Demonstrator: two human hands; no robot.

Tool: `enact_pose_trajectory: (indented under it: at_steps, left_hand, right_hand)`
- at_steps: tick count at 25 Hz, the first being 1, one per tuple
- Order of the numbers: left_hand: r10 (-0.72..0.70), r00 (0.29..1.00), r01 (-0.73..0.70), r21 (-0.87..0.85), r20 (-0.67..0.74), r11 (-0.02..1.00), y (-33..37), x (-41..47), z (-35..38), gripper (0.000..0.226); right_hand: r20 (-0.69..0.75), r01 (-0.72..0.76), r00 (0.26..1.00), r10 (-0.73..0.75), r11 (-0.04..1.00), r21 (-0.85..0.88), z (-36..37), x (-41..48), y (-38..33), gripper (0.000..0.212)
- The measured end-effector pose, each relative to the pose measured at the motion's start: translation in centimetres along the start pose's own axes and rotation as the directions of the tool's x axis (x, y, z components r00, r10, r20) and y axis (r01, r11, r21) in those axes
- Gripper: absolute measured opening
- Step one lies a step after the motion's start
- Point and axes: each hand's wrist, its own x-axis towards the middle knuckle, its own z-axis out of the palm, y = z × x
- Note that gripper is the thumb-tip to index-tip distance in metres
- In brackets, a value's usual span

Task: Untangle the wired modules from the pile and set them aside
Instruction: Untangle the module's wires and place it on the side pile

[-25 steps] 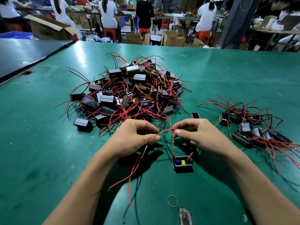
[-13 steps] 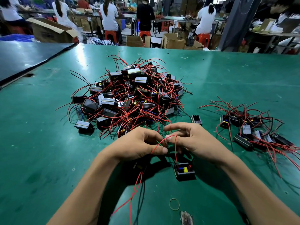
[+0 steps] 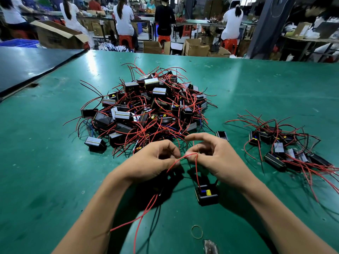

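A big pile of black modules with tangled red wires lies mid-table. To the right sits a smaller group of separated modules. My left hand and my right hand meet just in front of the pile, both pinching a red wire. That wire runs down to a black module with blue and yellow parts, lying on the table under my right hand. More red wires trail down from beneath my left hand, where a second module is mostly hidden.
A single loose module lies between the pile and the right group. A rubber band sits near the front edge of the green table. A dark table adjoins at far left. People work at benches beyond.
My hands have drawn closer together and slightly toward the pile. My right index finger has lifted while thumb and other fingers keep the wire. The module below stays put.
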Motion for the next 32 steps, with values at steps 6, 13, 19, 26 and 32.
enact_pose_trajectory:
  at_steps: [6,13,19,26,32]
  left_hand:
    - [-0.033,0.999,0.03,-0.166,-0.014,0.986,-0.4,0.0,-0.3,0.015]
    - [-0.029,0.993,0.012,-0.151,-0.11,0.988,0.0,0.3,0.9,0.009]
    - [-0.089,0.974,0.02,-0.314,-0.206,0.949,0.1,0.4,0.7,0.011]
    - [-0.032,0.967,-0.05,-0.312,-0.251,0.949,0.1,0.3,0.6,0.008]
    - [-0.041,0.979,-0.055,-0.454,-0.199,0.889,0.2,0.1,0.6,0.016]
  right_hand:
    - [0.0,0.033,0.999,-0.033,0.999,0.021,-0.6,0.0,0.3,0.034]
    - [0.007,0.043,0.999,-0.043,0.999,0.02,-0.4,0.0,0.1,0.023]
    - [-0.026,0.058,0.998,-0.059,0.998,-0.028,-0.4,-0.3,0.1,0.016]
    - [-0.019,0.029,0.999,-0.027,0.994,0.107,-0.1,-0.3,-0.2,0.022]
    - [-0.03,0.017,0.999,-0.013,0.991,0.13,-0.1,-0.4,-0.5,0.022]
